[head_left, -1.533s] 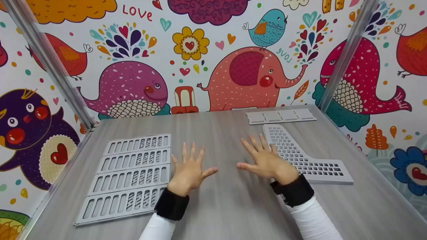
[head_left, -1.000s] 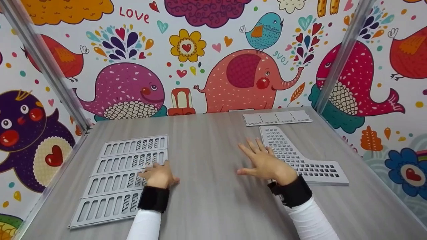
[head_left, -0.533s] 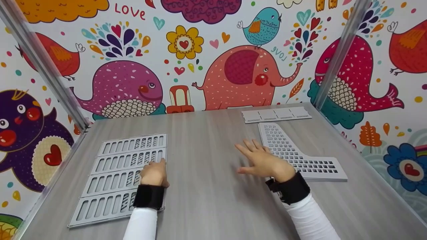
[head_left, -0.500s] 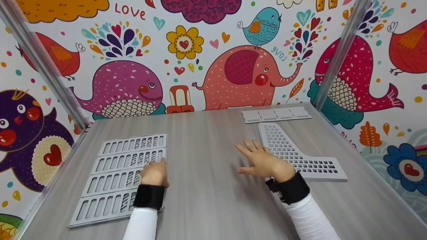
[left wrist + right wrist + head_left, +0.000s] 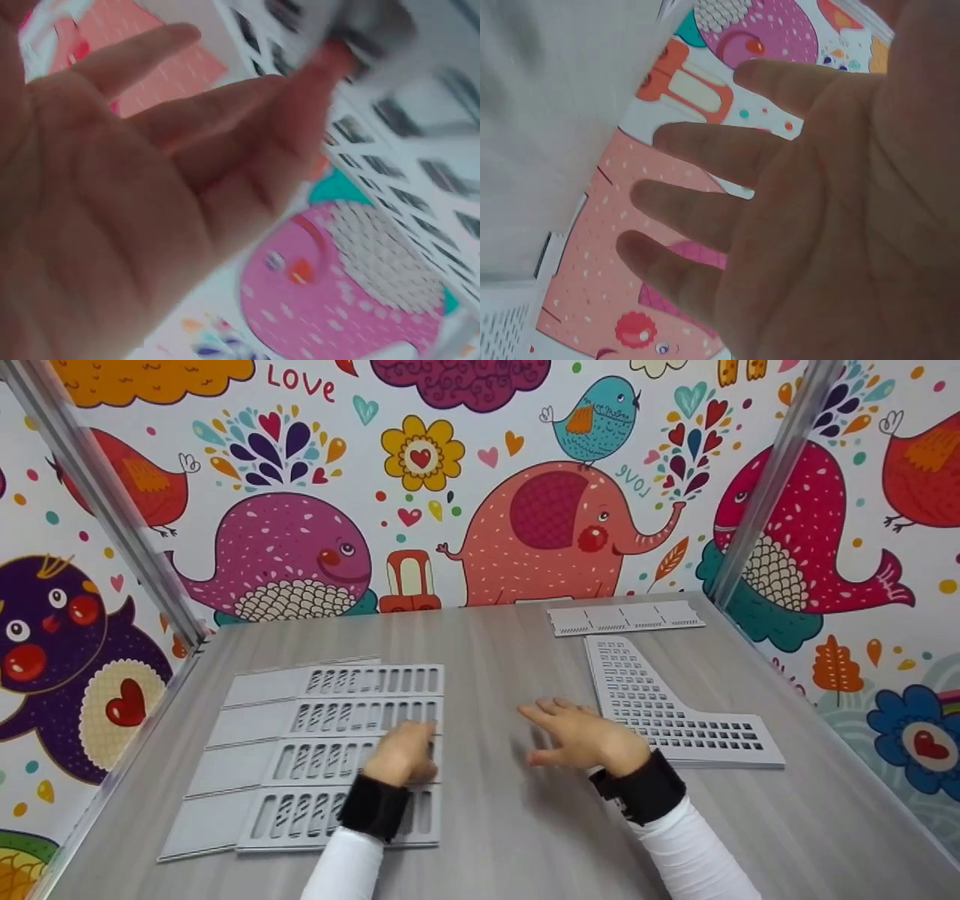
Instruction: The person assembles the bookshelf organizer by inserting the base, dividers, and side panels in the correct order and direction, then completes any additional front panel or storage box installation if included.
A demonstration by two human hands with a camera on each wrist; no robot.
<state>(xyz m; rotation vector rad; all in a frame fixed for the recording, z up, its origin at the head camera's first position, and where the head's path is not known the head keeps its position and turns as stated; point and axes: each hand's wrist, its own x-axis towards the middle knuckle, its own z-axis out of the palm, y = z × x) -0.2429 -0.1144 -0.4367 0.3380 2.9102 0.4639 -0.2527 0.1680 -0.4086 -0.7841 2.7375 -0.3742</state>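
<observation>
In the head view my left hand (image 5: 397, 751) lies over a pale grey slotted panel (image 5: 360, 694), made of several rows of long openings. This panel sits shifted to the right on plainer flat grey sheets (image 5: 236, 765). In the left wrist view the left hand (image 5: 127, 202) has fairly straight fingers, with one fingertip at an opening of the blurred panel (image 5: 442, 52). My right hand (image 5: 589, 735) is spread above the table, left of a perforated L-shaped panel (image 5: 675, 718), holding nothing. The right wrist view shows that palm (image 5: 817, 232) with fingers extended.
A narrow grey strip (image 5: 626, 619) with dashed lines lies at the back right of the wood-grain table (image 5: 480, 825). A cartoon-printed wall (image 5: 495, 435) stands behind, and metal posts (image 5: 112, 502) rise at the table's back corners.
My left hand went left onto the slotted panel, then moved right with it, uncovering plain sheets at the left. The right hand dropped slightly and stayed beside the L-shaped panel.
</observation>
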